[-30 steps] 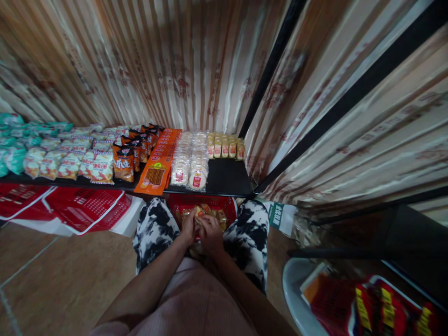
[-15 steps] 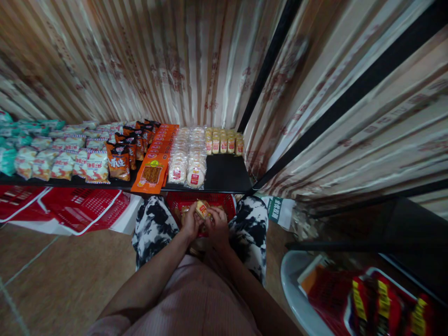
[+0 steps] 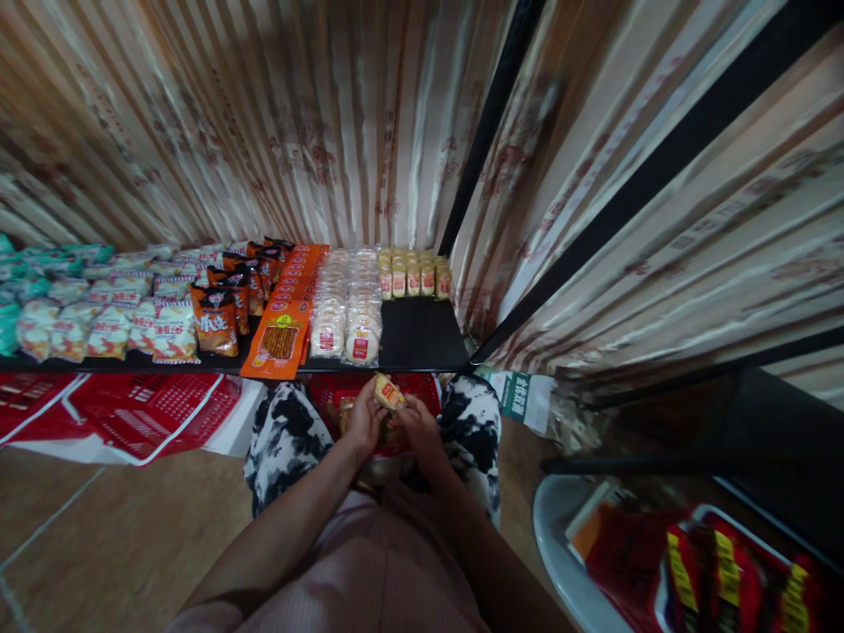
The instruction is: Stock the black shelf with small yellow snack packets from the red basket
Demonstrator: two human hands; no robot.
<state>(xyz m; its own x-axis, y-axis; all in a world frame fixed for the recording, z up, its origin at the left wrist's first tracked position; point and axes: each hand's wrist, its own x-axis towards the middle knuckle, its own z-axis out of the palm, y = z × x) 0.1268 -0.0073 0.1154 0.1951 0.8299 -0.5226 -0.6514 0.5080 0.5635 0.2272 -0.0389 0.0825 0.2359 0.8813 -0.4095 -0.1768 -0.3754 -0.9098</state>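
Observation:
A small yellow snack packet (image 3: 389, 392) with a red label is held between my two hands, above a red basket (image 3: 428, 389) between my knees. My left hand (image 3: 364, 418) grips it from the left side. With closed fingers, my right hand (image 3: 418, 418) grips its lower right end. More small packets lie in the basket, partly hidden by my hands. On the black shelf (image 3: 422, 338) in front, similar yellow packets (image 3: 413, 280) stand in rows at the back right. Left of them are two rows of round white cracker packs (image 3: 362, 341).
Further left on the shelf are orange stick-snack packs (image 3: 280, 336), orange-black bags (image 3: 214, 323) and white bags (image 3: 175, 331). Red baskets (image 3: 158, 413) sit below. Black posts (image 3: 491, 123) rise before a curtain. A pale tub (image 3: 560, 536) with red packages stands at right.
The packet has turned slightly, its label showing more plainly, and my right hand has shifted a little to the right. The whole view has shifted slightly.

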